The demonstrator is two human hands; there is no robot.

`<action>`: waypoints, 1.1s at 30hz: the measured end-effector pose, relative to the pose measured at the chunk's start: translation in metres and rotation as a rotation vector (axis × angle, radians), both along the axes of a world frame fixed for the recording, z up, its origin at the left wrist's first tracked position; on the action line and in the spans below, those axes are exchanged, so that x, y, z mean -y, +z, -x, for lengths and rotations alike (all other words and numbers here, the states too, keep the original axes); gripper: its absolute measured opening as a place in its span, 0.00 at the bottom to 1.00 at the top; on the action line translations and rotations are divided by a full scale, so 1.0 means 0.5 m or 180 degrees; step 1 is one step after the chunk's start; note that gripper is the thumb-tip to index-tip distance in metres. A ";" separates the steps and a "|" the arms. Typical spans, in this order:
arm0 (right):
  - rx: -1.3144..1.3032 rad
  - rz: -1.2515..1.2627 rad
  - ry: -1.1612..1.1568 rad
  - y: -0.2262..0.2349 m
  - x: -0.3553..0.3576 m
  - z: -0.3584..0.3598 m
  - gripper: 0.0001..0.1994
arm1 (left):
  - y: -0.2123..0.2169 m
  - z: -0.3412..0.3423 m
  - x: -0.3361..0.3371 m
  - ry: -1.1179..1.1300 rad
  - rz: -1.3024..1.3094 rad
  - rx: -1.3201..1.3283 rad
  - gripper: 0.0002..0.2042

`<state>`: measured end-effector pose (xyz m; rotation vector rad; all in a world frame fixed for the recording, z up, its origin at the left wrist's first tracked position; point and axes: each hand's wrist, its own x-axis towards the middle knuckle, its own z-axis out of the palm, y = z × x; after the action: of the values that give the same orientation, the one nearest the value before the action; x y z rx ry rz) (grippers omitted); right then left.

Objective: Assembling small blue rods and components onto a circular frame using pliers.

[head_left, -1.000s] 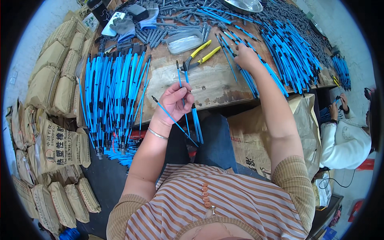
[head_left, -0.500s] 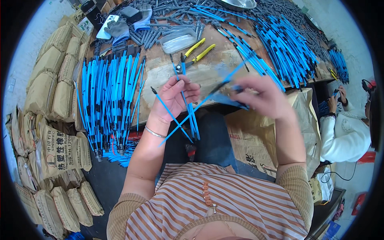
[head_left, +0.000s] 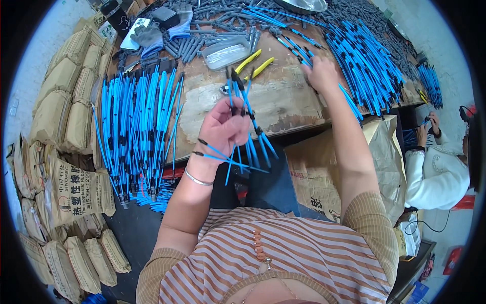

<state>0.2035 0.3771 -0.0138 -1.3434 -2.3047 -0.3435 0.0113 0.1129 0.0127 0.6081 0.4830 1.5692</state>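
Note:
My left hand point(head_left: 226, 124), palm turned up in front of the table edge, is closed around several thin blue rods point(head_left: 262, 139) with black fittings. They fan out above and below the fingers; a few cross near the wrist. My right hand point(head_left: 323, 76) reaches forward to a row of similar blue rods point(head_left: 349, 101) lying on the table. Its fingers are bent down and pinched at the rods' upper part; the fingertips are partly hidden. Beyond my left hand lie yellow-handled pliers point(head_left: 260, 67), their head partly covered by the rods.
Blue rods point(head_left: 136, 116) overhang the table's left edge, and a large pile point(head_left: 367, 66) lies right. Dark grey plastic parts point(head_left: 223, 17) cover the back, near a clear tray point(head_left: 226, 53). Paper sacks point(head_left: 66, 96) stand left. A cardboard sheet point(head_left: 314, 172) hangs by my right arm; a co-worker point(head_left: 438, 172) sits right.
My right hand has moved forward and away from the left hand, onto the rods on the table. The rods in my left hand have shifted and now fan out, raised clear of the pliers' handles.

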 end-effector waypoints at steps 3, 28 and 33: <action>0.0476 -0.0210 -0.0152 -0.028 -0.047 0.025 0.17 | -0.002 0.030 0.031 -0.0153 0.0109 -0.0329 0.09; -0.1647 0.3202 0.2080 0.168 0.226 -0.030 0.08 | 0.024 -0.014 -0.001 0.0542 -0.0223 0.0066 0.08; -0.0394 0.1141 -0.0148 0.089 0.003 -0.114 0.08 | 0.010 0.014 0.002 -0.0113 -0.0668 0.0228 0.08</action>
<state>0.2607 0.3759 0.0308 -1.5380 -2.3065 0.1450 0.0040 0.1118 0.0176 0.7133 0.2537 1.6136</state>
